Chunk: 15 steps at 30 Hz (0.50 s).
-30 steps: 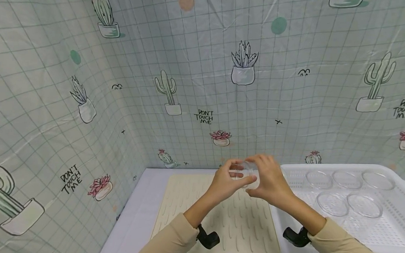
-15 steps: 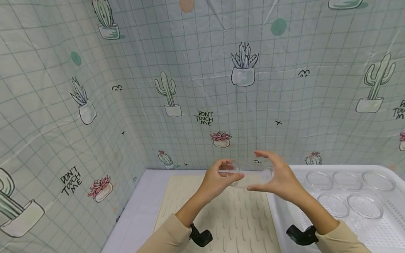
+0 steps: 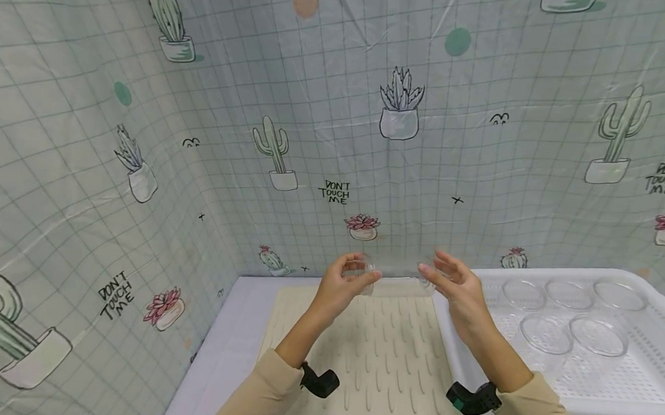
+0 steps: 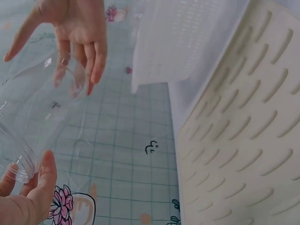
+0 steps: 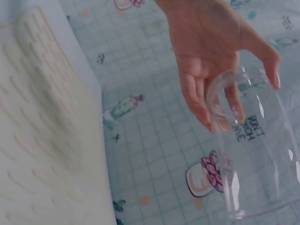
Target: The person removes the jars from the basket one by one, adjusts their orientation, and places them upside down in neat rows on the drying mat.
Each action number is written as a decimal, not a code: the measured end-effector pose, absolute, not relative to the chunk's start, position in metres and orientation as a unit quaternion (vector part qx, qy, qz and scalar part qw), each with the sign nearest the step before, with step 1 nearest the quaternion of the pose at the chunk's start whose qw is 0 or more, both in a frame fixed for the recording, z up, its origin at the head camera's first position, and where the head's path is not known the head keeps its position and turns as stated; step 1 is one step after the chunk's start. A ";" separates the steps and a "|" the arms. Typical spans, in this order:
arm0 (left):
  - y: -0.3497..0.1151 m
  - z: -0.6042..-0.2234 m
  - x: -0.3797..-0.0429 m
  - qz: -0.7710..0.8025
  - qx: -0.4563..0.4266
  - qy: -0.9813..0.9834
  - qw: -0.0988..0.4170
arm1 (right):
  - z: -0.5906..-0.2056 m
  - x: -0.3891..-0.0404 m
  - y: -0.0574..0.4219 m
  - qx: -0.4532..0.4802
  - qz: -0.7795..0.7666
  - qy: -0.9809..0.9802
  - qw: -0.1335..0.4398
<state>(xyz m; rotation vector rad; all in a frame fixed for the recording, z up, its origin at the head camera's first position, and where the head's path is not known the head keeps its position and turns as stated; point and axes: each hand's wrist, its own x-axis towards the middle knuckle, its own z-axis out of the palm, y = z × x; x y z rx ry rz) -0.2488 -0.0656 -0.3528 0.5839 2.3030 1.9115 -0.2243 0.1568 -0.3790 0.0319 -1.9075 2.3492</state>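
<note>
A clear, empty jar (image 3: 396, 280) lies level in the air between both hands, above the back of the beige mat. My left hand (image 3: 342, 280) pinches its ringed end at the left, thumb on the near side. In the left wrist view, threaded rings (image 4: 23, 171) show beside the left fingertips. My right hand (image 3: 454, 286) is at the opposite end, thumb and fingers extended. From the left wrist, the right hand (image 4: 77, 28) has straight fingers seen through the jar's end, the thumb apart from it. The right wrist view shows the left hand (image 5: 206, 51) at the jar's far end.
The beige ridged mat (image 3: 376, 363) lies on a white table (image 3: 247, 308). At the right stands a white perforated tray (image 3: 656, 365) with several clear round containers (image 3: 546, 334). A cactus-print sheet (image 3: 328, 138) hangs behind and at the left. Black wrist cameras (image 3: 474, 399) sit on both wrists.
The hands have spread from close together to opposite ends of the jar. My left hand has moved left and slightly up with it; the right hand has opened away and come back to its end.
</note>
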 end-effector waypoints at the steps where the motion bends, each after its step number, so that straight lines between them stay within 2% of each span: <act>1: -0.066 -0.350 -0.247 0.628 0.193 0.753 0.042 | -0.380 -0.224 0.154 0.003 0.792 -0.608 0.056; 15: -0.063 -0.356 -0.243 0.658 0.213 0.722 0.019 | -0.403 -0.223 0.121 -0.005 0.939 -0.345 -0.006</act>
